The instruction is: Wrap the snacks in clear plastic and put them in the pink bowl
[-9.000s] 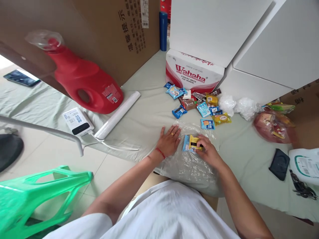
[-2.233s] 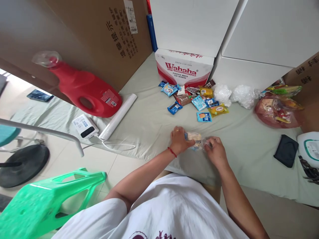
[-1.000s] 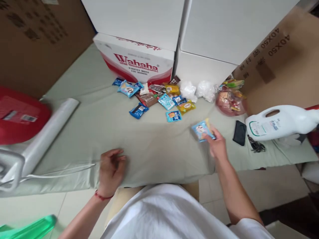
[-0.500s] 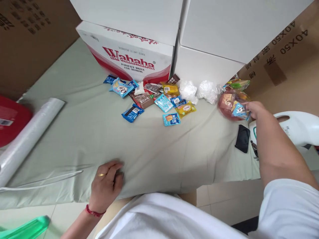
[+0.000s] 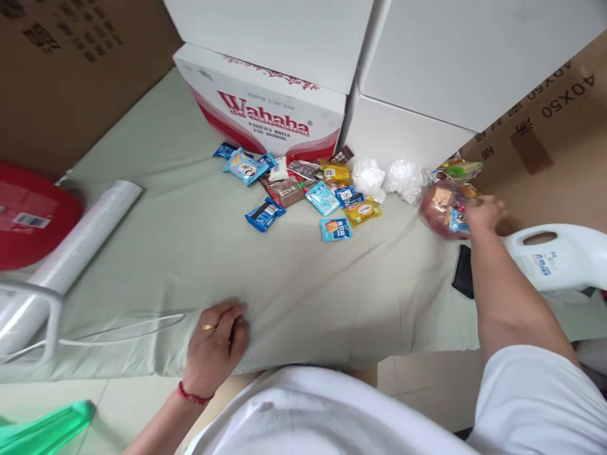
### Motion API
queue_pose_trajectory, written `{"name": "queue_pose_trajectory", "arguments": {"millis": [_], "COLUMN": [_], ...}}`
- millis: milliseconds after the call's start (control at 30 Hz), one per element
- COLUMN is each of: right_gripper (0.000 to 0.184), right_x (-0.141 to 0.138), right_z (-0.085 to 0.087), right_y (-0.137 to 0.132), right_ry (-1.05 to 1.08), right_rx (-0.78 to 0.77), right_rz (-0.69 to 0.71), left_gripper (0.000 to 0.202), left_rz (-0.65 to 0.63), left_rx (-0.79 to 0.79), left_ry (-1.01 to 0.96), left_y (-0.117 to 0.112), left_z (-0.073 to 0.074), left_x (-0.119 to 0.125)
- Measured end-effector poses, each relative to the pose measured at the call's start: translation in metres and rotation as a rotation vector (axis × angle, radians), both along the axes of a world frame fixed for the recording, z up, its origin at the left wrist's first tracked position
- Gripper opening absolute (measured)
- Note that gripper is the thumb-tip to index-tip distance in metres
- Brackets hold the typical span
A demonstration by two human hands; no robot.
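My left hand [image 5: 215, 344] rests near the front edge of the cloth-covered table [image 5: 303, 284], its fingers curled with nothing seen in them. Far to the right, my right hand [image 5: 486, 213] reaches over the right side of a reddish bowl [image 5: 432, 212]. Its fingers are blurred and mostly hidden among snack packets there. A light-blue snack packet [image 5: 458, 220] lies in the bowl just left of that hand. Several small snack packets, among them a blue one [image 5: 265, 215], a yellow one [image 5: 364, 212] and a light-blue one [image 5: 336, 229], lie in a loose group at the middle back.
A Wahaha water carton [image 5: 265, 117] and white boxes [image 5: 417, 63] stand behind the packets. Crumpled clear plastic [image 5: 406, 180] sits left of the bowl. A white jug [image 5: 559, 256] and a black flat object [image 5: 463, 272] lie beside my right forearm. A plastic roll [image 5: 90, 253] is at left.
My right hand has moved from the light-blue packet's right edge deeper over the bowl, and the packet is now partly covered. The view has shifted slightly left. My left hand keeps its place.
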State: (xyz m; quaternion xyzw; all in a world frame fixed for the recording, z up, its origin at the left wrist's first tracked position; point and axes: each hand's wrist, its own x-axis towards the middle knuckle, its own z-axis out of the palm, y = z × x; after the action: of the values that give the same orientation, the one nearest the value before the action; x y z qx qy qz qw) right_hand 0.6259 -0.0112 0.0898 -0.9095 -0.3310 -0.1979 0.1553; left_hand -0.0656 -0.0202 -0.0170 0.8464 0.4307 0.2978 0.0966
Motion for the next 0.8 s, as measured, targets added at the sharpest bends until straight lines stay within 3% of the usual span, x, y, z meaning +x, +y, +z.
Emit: {"name": "queue_pose_trajectory", "arguments": {"millis": [100,200,300,400,667,733,800], "right_gripper": [0.034,0.024,0.017,0.020,0.027,0.036,0.032], "right_x": [-0.026,-0.075,-0.135,-0.177,-0.203,-0.210,-0.216], "right_z": [0.017,0.020,0.007,-0.007,-0.019,-0.022,-0.024], "right_y": [-0.008,-0.009,-0.001,0.019,0.109,0.127,0.139], "right_ry": [-0.046,0.109,0.414,0.486,0.198,0.201,0.254], "right_rx": [0.222,0.366,0.217,0.023,0.173,0.107,-0.030], "right_rz": [-0.127,0.066,0.388,0.514,0.389,0.427,0.456], "left_gripper": [0.019,0.018,0.015,0.015,0.018,0.018,0.018], "left_rz": [-0.006,-0.005,-0.031,-0.068,-0.048,-0.050,-0.057], "left_rx": [-0.043,-0.091,-0.109,-0.105,-0.091,-0.090,-0.090], "left_ry": [-0.058,-0.094,-0.109,-0.104,-0.077,-0.077,-0.085], "left_y": [-0.002,-0.003,-0.003,-0.003,-0.004,-0.005,-0.005], "left_z": [0.004,0.006,0.008,0.011,0.012,0.011,0.011], "left_x": [0.001,0.001,0.001,0.001,0.006,0.006,0.006]}}
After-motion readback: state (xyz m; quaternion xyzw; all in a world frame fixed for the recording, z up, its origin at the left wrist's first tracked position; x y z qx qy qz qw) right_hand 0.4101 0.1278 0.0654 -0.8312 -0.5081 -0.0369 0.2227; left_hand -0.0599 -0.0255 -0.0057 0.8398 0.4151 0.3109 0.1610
